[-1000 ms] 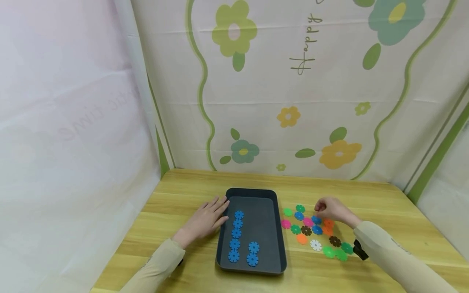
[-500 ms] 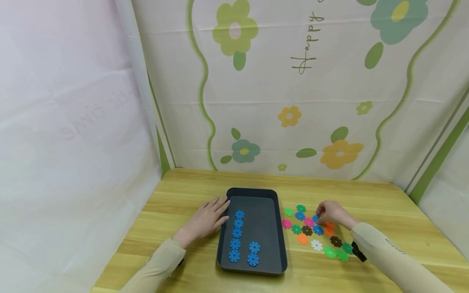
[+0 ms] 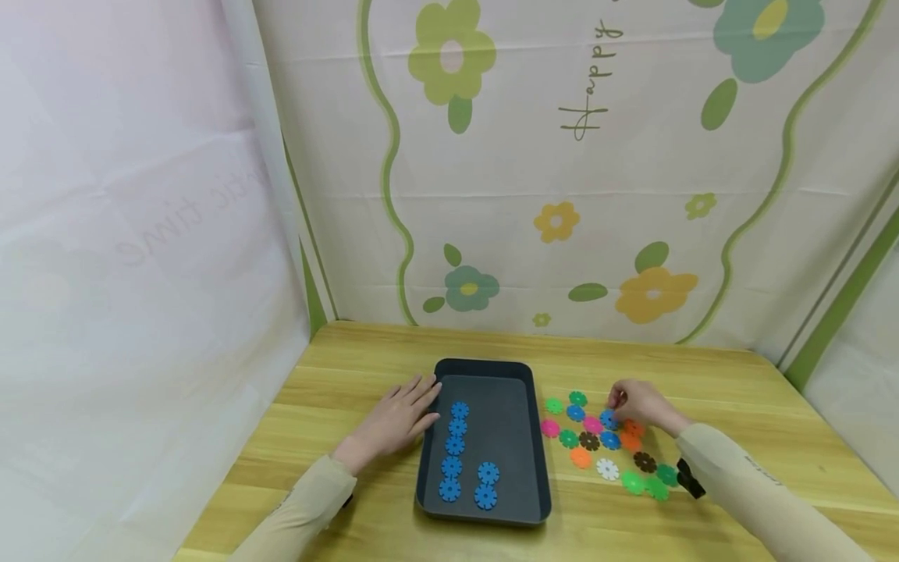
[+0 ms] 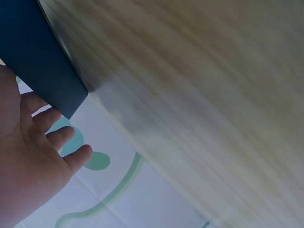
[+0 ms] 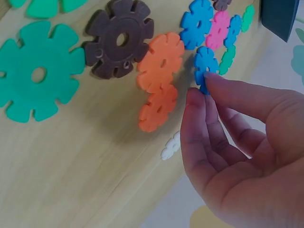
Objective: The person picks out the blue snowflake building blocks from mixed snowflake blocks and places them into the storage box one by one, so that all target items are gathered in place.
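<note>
My right hand (image 3: 637,404) pinches the edge of a blue notched plastic disc (image 5: 205,62) between thumb and fingertips. Around it lie other notched discs: a second blue one (image 3: 610,440), a pink one (image 3: 592,424) and an orange pair (image 5: 159,61). With fingers stretched out, my left hand (image 3: 395,417) rests against the left wall of the dark tray (image 3: 502,414). In the left wrist view its fingers touch the tray's side (image 4: 42,61). Inside the tray, blue discs stand in two columns: a longer left column (image 3: 454,445) and a pair (image 3: 486,484) at the right.
Nearer the front right lie a white disc (image 3: 607,469), a brown disc (image 3: 644,462) and green discs (image 3: 634,482). A pink disc (image 3: 551,428) sits close to the tray's right wall. Behind the wooden table (image 3: 365,351) hangs a flower-printed cloth (image 3: 520,156).
My right hand has shifted slightly, and more of the blue disc at its fingertips shows in the head view. The left hand stays on the tray's side.
</note>
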The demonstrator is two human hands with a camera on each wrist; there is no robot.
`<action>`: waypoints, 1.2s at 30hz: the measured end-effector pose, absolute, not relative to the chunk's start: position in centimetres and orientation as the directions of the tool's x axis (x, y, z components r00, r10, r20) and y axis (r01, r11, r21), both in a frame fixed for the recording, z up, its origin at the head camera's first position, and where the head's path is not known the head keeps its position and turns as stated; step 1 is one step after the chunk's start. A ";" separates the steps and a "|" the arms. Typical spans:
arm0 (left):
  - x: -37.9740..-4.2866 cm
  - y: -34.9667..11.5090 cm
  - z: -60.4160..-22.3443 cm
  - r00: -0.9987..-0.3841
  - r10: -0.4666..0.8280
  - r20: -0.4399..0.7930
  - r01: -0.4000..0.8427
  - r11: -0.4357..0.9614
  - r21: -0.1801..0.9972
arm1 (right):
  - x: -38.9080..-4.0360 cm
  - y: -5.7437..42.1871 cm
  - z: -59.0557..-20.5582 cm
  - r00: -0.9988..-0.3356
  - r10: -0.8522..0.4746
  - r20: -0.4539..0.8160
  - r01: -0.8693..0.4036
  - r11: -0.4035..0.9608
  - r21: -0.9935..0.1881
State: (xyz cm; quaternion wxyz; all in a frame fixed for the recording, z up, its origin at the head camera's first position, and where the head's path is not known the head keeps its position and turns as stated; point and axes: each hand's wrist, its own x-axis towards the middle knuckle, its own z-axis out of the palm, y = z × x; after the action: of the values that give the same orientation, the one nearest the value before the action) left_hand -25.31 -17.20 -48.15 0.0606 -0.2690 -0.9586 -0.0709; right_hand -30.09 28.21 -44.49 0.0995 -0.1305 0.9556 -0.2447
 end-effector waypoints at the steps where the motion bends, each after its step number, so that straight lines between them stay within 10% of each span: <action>1: -25.3 -17.2 -48.2 -0.848 0.507 0.154 0.524 0.846 0.102 | -30.1 28.3 -44.4 -0.944 -0.306 -0.123 -0.208 0.843 -0.497; 36: -25.4 -17.2 -48.1 -0.843 0.516 0.155 0.531 0.844 0.076 | -28.2 17.7 -40.1 -0.854 -0.512 -0.091 -0.312 0.645 -0.698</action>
State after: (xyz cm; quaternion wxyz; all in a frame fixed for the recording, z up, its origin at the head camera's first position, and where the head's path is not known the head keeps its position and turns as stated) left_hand -25.42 -17.19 -48.09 0.0645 -0.2730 -0.9581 -0.0582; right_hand -28.15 17.68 -40.07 0.1413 -0.2299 0.8958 -0.3532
